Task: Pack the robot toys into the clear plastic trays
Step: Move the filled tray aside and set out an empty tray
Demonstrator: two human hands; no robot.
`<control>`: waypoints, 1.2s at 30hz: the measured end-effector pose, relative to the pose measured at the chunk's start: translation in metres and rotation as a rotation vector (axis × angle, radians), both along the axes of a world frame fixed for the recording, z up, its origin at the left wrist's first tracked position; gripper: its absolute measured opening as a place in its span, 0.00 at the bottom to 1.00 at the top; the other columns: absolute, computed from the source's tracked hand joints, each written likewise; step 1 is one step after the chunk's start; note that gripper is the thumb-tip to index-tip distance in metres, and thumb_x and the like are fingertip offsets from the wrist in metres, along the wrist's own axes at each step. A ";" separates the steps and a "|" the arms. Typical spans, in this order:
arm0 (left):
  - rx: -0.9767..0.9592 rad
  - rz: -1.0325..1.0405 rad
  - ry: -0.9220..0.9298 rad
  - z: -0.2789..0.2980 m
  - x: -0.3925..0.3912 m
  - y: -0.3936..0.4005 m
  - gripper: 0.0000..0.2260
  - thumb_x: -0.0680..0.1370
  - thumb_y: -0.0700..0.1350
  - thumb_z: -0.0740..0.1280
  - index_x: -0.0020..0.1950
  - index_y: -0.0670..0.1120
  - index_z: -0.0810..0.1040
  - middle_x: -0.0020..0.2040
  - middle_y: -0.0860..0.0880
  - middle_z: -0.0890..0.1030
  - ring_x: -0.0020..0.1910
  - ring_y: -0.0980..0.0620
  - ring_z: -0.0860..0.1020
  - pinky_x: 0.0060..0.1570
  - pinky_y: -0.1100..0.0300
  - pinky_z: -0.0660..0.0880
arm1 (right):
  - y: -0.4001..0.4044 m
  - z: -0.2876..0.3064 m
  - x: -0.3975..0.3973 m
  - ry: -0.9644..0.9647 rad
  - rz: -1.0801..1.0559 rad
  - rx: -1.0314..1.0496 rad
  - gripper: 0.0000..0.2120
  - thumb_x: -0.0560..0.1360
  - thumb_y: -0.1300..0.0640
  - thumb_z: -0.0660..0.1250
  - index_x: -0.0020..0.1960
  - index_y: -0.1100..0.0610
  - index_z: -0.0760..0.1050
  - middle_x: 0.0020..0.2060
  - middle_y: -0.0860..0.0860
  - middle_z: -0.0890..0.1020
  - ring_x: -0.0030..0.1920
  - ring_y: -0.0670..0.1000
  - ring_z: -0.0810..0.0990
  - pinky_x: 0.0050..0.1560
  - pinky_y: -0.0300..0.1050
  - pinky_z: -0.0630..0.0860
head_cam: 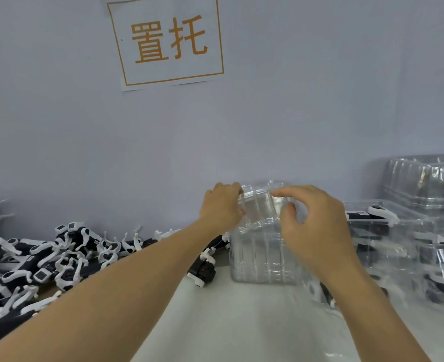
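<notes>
The right hand [317, 226] hides part of the stack of clear trays [257, 246], and its fingers look blurry. The pile of robot toys [32, 262] runs off the left edge. The filled trays [409, 236] on the right are cut off and blurry too.

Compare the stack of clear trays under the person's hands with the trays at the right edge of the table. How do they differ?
The stack of clear trays in the middle looks empty, while the trays at the right already hold black-and-white robot toys. The left hand grips the middle stack's top edge and the right hand reaches over it; nothing touches the trays at the right. Both are clear moulded plastic on the same table.
</notes>
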State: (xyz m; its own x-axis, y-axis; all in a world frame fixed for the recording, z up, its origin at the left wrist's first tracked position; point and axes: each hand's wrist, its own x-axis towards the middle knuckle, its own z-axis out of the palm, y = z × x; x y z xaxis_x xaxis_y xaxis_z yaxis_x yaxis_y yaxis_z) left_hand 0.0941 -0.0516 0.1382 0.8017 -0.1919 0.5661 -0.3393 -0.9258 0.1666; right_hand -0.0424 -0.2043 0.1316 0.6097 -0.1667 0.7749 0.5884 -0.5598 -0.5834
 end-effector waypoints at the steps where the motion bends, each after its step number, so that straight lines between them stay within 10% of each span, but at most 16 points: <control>1: -0.053 0.013 -0.037 0.002 -0.004 0.002 0.14 0.76 0.44 0.71 0.61 0.47 0.75 0.47 0.51 0.77 0.59 0.47 0.73 0.57 0.53 0.66 | 0.000 0.000 0.000 -0.010 0.003 0.015 0.16 0.74 0.67 0.63 0.52 0.50 0.83 0.49 0.42 0.82 0.56 0.48 0.79 0.62 0.52 0.75; 5: -0.385 0.007 -0.071 0.015 -0.025 0.015 0.15 0.75 0.46 0.74 0.59 0.48 0.76 0.50 0.49 0.78 0.54 0.49 0.75 0.57 0.51 0.73 | 0.003 0.001 -0.001 -0.025 -0.004 0.080 0.17 0.74 0.67 0.63 0.53 0.50 0.82 0.48 0.43 0.82 0.54 0.47 0.79 0.60 0.45 0.73; 10: -0.794 -0.113 -0.145 0.019 -0.075 0.023 0.14 0.76 0.46 0.74 0.57 0.51 0.73 0.49 0.56 0.76 0.47 0.65 0.74 0.44 0.79 0.67 | 0.017 0.002 -0.005 0.057 0.028 0.126 0.14 0.78 0.58 0.65 0.63 0.50 0.77 0.49 0.43 0.80 0.53 0.44 0.78 0.56 0.43 0.74; 14: -1.079 -0.292 -0.098 -0.004 -0.117 0.023 0.10 0.77 0.40 0.71 0.54 0.51 0.75 0.48 0.55 0.83 0.48 0.61 0.81 0.44 0.71 0.74 | 0.031 0.004 -0.008 0.188 0.159 0.174 0.13 0.78 0.49 0.67 0.62 0.47 0.75 0.47 0.39 0.81 0.48 0.36 0.78 0.45 0.25 0.71; 19: -1.325 -0.430 -0.016 -0.023 -0.138 0.020 0.09 0.78 0.37 0.69 0.56 0.47 0.76 0.47 0.48 0.86 0.43 0.53 0.84 0.36 0.68 0.76 | 0.040 0.003 -0.010 0.160 0.234 0.222 0.01 0.76 0.51 0.71 0.47 0.48 0.80 0.37 0.42 0.83 0.42 0.37 0.80 0.41 0.26 0.72; 24: -1.370 -0.367 0.082 -0.021 -0.139 0.022 0.09 0.78 0.42 0.71 0.56 0.49 0.76 0.54 0.38 0.82 0.50 0.39 0.82 0.36 0.61 0.80 | 0.035 0.005 -0.010 0.268 0.448 0.447 0.06 0.77 0.54 0.71 0.42 0.51 0.85 0.38 0.46 0.86 0.40 0.43 0.83 0.41 0.35 0.79; 31: -1.401 -0.493 0.183 -0.017 -0.147 0.034 0.08 0.80 0.39 0.67 0.58 0.45 0.75 0.48 0.47 0.84 0.39 0.53 0.83 0.28 0.64 0.77 | 0.034 0.009 -0.014 0.448 0.761 0.691 0.15 0.79 0.64 0.64 0.39 0.58 0.85 0.35 0.52 0.85 0.35 0.47 0.83 0.36 0.36 0.78; 36: -1.394 -0.518 0.210 -0.014 -0.150 0.040 0.08 0.79 0.38 0.67 0.58 0.44 0.75 0.45 0.50 0.85 0.44 0.50 0.83 0.46 0.54 0.78 | 0.034 0.006 -0.011 0.510 0.904 0.728 0.14 0.77 0.62 0.64 0.40 0.57 0.87 0.37 0.52 0.84 0.36 0.47 0.82 0.36 0.38 0.79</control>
State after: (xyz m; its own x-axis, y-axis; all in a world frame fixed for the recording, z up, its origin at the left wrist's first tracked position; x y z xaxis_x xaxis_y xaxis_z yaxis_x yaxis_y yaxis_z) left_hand -0.0557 -0.0112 0.1246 0.9032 0.1096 0.4150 -0.4292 0.2239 0.8750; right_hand -0.0531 -0.1706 0.1374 0.9297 0.1763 0.3234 0.2099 0.4679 -0.8585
